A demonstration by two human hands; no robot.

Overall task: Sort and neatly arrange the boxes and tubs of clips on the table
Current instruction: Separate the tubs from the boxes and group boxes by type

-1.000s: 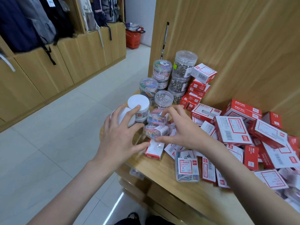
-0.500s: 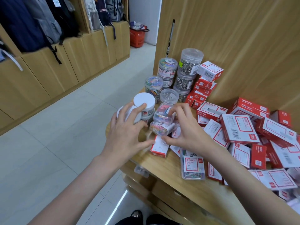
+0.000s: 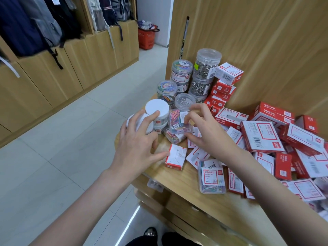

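The left hand (image 3: 136, 144) is resting with fingers spread over the white-lidded tubs (image 3: 157, 110) at the table's (image 3: 177, 180) left corner. The right hand (image 3: 205, 132) is pinching a clear box of coloured clips (image 3: 177, 121), which is sitting on another clear tub just beside them. Red and white boxes (image 3: 260, 134) are lying heaped along the table's right side, with clear tubs (image 3: 205, 68) stacked at the back.

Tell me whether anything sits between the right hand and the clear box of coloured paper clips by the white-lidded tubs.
Nothing visible does. The right hand already has its fingers curled against the clear plastic box of coloured paper clips, which rests on another clear box of clips. The left hand lies on the white-lidded tubs beside it.
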